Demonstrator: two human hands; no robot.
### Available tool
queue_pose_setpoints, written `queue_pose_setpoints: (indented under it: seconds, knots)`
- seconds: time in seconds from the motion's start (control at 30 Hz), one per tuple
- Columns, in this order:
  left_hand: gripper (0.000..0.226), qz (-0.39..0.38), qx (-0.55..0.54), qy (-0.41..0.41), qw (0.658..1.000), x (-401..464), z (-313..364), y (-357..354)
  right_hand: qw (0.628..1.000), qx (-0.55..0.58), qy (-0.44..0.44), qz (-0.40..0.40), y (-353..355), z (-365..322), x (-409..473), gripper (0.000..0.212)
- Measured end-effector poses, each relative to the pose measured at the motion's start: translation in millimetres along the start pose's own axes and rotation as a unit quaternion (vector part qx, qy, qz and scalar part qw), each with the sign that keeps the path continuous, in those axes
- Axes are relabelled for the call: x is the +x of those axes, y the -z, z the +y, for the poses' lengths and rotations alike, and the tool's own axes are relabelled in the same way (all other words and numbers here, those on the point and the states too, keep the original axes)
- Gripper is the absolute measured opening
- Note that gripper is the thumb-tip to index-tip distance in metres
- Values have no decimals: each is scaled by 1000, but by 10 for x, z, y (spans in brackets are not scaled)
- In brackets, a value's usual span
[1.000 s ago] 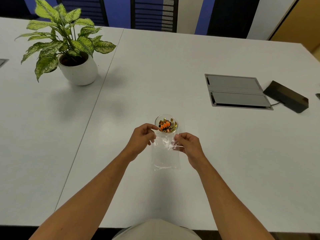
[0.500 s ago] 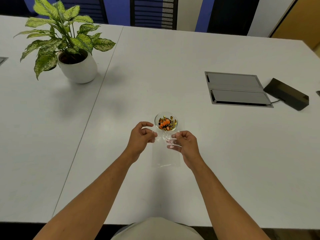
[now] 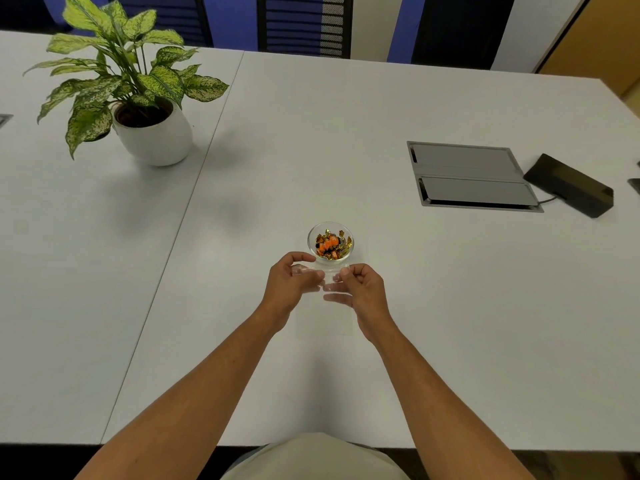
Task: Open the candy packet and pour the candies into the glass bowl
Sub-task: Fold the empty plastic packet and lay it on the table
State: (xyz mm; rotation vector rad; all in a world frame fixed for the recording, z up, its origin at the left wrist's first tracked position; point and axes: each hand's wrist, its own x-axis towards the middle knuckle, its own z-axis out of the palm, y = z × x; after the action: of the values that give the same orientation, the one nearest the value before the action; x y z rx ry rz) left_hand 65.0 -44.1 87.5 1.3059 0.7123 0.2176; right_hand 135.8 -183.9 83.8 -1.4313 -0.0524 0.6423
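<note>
A small glass bowl (image 3: 331, 243) stands on the white table (image 3: 381, 306), holding orange and gold-wrapped candies (image 3: 329, 244). Just in front of it, a clear plastic packet (image 3: 329, 313) hangs between my hands and looks empty. My left hand (image 3: 290, 282) pinches the packet's top left edge. My right hand (image 3: 362, 289) pinches its top right edge. Both hands sit close to the near rim of the bowl, a little apart from each other.
A potted plant in a white pot (image 3: 152, 133) stands at the far left. A grey flap panel (image 3: 467, 176) is set into the table at the right, with a black box (image 3: 569, 188) and cable beside it. Chairs stand behind the far edge.
Both hands have shifted slightly closer to each other at the packet's top; the packet has stayed low just in front of the bowl. The candies rest in the bowl throughout.
</note>
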Motion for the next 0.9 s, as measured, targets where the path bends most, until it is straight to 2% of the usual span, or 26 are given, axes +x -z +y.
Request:
queue_pose_setpoints:
  seconds: [0.13, 0.27, 0.37, 0.7, 0.9]
  knots:
    - [33, -6, 14, -4, 1000, -1, 27, 29, 998, 34, -38, -30, 31, -44, -37, 16]
    - [35, -40, 37, -10, 998, -12, 20, 25, 998, -6, -39, -50, 22, -65, -50, 9]
    - [36, -44, 43, -14, 998, -23, 17, 29, 998, -34, -31, -39, 20, -63, -54, 5]
    - [38, -36, 7, -3, 999, -56, -19, 4, 996, -85, -27, 22, -37, -24, -35, 15]
    - [39, -42, 7, -15, 999, -32, -6, 18, 999, -32, -34, 0, -1, -24, -59, 10]
